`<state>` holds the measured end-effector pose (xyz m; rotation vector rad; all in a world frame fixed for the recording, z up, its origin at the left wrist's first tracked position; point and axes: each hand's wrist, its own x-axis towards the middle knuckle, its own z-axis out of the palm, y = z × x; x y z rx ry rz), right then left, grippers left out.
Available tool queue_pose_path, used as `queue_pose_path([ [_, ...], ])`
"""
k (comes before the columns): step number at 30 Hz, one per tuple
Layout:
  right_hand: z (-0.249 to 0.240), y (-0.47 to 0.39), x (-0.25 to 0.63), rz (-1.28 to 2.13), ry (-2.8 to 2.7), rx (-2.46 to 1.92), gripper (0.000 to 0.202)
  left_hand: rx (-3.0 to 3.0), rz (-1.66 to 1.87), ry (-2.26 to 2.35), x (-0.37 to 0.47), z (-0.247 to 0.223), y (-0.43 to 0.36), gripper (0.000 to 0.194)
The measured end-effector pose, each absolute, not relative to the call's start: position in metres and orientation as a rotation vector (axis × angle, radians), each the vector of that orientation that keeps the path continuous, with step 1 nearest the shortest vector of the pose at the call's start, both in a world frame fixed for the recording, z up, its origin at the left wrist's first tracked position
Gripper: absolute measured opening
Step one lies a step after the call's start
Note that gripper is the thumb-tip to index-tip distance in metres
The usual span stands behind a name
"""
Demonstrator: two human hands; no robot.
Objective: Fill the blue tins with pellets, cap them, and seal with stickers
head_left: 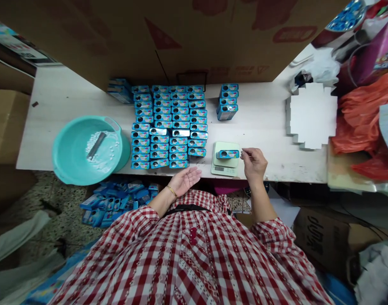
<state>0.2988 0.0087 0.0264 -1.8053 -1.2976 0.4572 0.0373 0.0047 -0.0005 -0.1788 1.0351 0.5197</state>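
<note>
One blue tin (229, 154) stands on a pale green scale (218, 169). Just right of the scale is my right hand (255, 164), its fingers pinched together on something I cannot make out, apart from the tin. My left hand (187, 179) rests palm up at the table's front edge, fingers spread, holding nothing. In front of it and to its left stand several rows of blue tins (180, 117). A short column of blue tins (228, 111) stands behind the scale.
A turquoise basin (67, 150) with white pieces and a dark scoop sits at left. A large cardboard box (194, 51) blocks the back. White flattened card (312, 114) and red plastic bags (359, 123) are at right. Blue packets (117, 201) lie below the table.
</note>
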Motion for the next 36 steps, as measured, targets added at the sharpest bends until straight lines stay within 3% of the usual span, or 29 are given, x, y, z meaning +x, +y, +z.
queue_pose_path([
  [23, 0.028, 0.008, 0.27, 0.515, -1.381, -1.74, 0.015, -0.182, 0.566, 1.071, 0.021, -0.003, 0.003, 0.023],
  [29, 0.026, 0.008, 0.247, 0.66, -1.923, -1.493, 0.024, -0.185, 0.53, 0.943, 0.03, 0.003, 0.009, 0.03],
  [32, 0.014, 0.015, 0.272, 0.413, -2.089, -1.745, 0.04, -0.176, 0.533, 0.953, 0.032, 0.004, 0.013, 0.025],
  [36, 0.006, 0.017, 0.297, 0.364, -2.311, -1.967, 0.034, -0.132, 0.517, 0.995, 0.02, -0.002, 0.011, 0.02],
])
